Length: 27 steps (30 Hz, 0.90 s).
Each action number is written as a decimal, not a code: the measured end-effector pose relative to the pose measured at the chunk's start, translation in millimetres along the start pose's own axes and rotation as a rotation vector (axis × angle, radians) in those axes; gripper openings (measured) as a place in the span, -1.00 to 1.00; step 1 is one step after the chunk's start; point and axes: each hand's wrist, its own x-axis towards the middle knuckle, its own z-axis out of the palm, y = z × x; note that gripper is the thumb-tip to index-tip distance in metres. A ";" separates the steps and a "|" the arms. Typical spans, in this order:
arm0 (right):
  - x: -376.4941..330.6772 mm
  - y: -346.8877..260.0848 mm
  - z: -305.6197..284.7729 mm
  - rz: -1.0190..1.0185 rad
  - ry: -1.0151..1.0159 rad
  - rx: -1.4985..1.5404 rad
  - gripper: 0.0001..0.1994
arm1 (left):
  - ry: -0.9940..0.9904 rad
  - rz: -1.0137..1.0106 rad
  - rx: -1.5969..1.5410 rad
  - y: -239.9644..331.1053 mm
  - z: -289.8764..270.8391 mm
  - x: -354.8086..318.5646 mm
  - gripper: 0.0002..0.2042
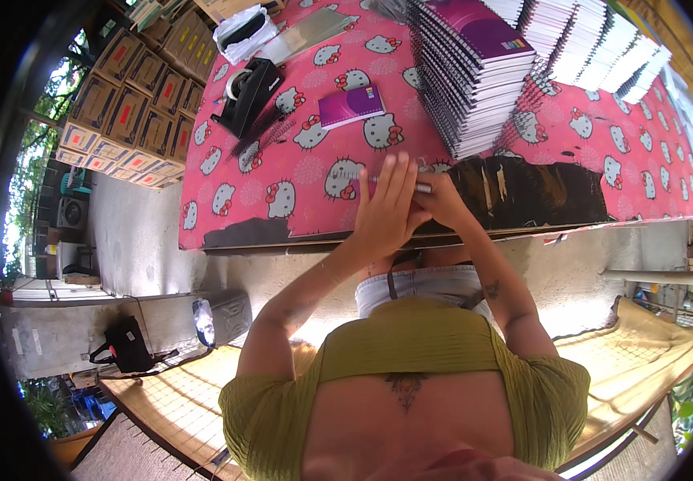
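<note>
At the near edge of the table my left hand [387,200] lies over a slim grey rod-like thing [423,188], its fingers stretched out flat and pointing away from me. My right hand [444,200] meets it from the right, fingers bent around the rod's right end; some of them are hidden behind the left hand. The rod's exact kind cannot be made out. Beyond the hands lies a small purple notebook [352,107], apart from both. A tall stack of purple spiral-bound notebooks [475,88] stands just past my right hand.
Black binding coils [265,138] lie near a black tape dispenser [250,96] at the left. More white-paged notebooks [583,44] line the back right. The pink patterned table cover [234,188] is torn along the front, baring a dark patch [531,192]. Cardboard boxes [126,104] are piled left of the table.
</note>
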 end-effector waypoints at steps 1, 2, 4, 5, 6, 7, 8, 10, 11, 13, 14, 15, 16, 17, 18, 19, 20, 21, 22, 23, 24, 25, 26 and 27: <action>-4.1 -4.4 1.9 -0.013 0.015 -0.026 -0.74 | 0.083 0.006 -0.017 4.8 -6.7 -8.5 -0.28; -4.1 -8.1 2.9 0.021 0.014 -0.011 -0.75 | 0.064 -0.004 -0.045 0.1 -12.4 -8.1 -0.31; -2.4 -19.5 5.5 0.087 0.011 0.024 -0.76 | 0.023 -0.024 -0.098 -6.7 -55.3 4.1 -0.37; -2.6 -21.7 3.7 0.085 -0.006 0.004 -0.76 | -0.088 -0.054 -0.188 -8.6 -75.8 12.6 -0.46; -2.3 -23.9 3.6 0.082 -0.033 -0.011 -0.75 | -0.151 -0.050 -0.175 -11.5 -70.3 13.5 -0.48; -2.1 -23.8 2.8 0.078 -0.054 -0.028 -0.75 | -0.214 -0.041 -0.161 -14.1 -60.2 17.9 -0.49; -3.6 -20.8 4.4 0.071 -0.047 -0.015 -0.75 | -0.276 -0.031 -0.148 -17.0 -52.9 19.9 -0.51; -1.5 -17.1 4.3 0.042 -0.020 0.007 -0.74 | -0.226 -0.052 -0.305 -25.5 -58.1 28.9 -0.58; -2.4 -15.8 4.5 0.053 -0.018 -0.007 -0.74 | -0.200 -0.061 -0.383 -29.4 -61.3 30.7 -0.61; -3.6 -17.4 5.6 0.076 -0.017 -0.036 -0.74 | -0.163 -0.031 -0.306 -41.8 -55.2 24.6 -0.66; -2.6 -17.0 5.1 0.072 -0.017 -0.019 -0.74 | -0.145 -0.017 -0.268 -46.1 -50.1 21.6 -0.69; -1.9 -15.9 4.8 0.069 -0.016 0.000 -0.74 | -0.102 0.006 -0.268 -46.8 -46.6 20.2 -0.71; -1.5 -14.8 4.5 0.067 -0.015 0.019 -0.74 | -0.060 0.029 -0.268 -47.1 -42.8 19.0 -0.73; -1.3 -13.9 3.6 0.077 -0.020 -0.004 -0.74 | -0.017 0.052 -0.267 -47.3 -39.0 17.9 -0.75; -1.3 -13.4 2.8 0.088 -0.026 -0.028 -0.73 | 0.036 0.061 -0.254 -45.2 -34.8 18.4 -0.77; -1.4 -13.1 2.7 0.098 -0.031 -0.052 -0.73 | 0.089 0.071 -0.241 -42.0 -29.8 19.7 -0.80; -1.5 -12.8 3.2 0.101 -0.037 -0.053 -0.73 | 0.142 0.080 -0.228 -40.9 -26.3 19.9 -0.82; -1.2 -14.0 2.8 0.103 -0.042 -0.055 -0.72 | 0.122 0.071 -0.254 -43.0 -23.7 18.5 -0.76; -1.0 -14.9 2.7 0.105 -0.047 -0.056 -0.72 | 0.102 0.061 -0.279 -45.7 -21.6 16.8 -0.69; -0.9 -10.3 4.6 0.044 -0.028 -0.042 -0.71 | 0.082 0.051 -0.305 -48.0 -19.3 15.3 -0.62; -1.2 -1.6 6.1 -0.013 -0.002 -0.030 -0.70 | 0.089 0.042 -0.189 -40.3 -16.8 17.7 -0.54; -1.6 0.7 7.2 -0.070 0.020 -0.016 -0.68 | 0.095 0.027 -0.074 -24.9 -13.3 16.1 -0.46; -3.1 3.0 6.7 -0.033 0.032 -0.017 -0.68 | 0.101 0.013 0.040 -12.9 -11.8 10.8 -0.38; -3.2 -3.2 6.0 0.001 0.039 -0.019 -0.67 | 0.064 0.026 -0.030 -6.8 -1.8 -7.8 -0.33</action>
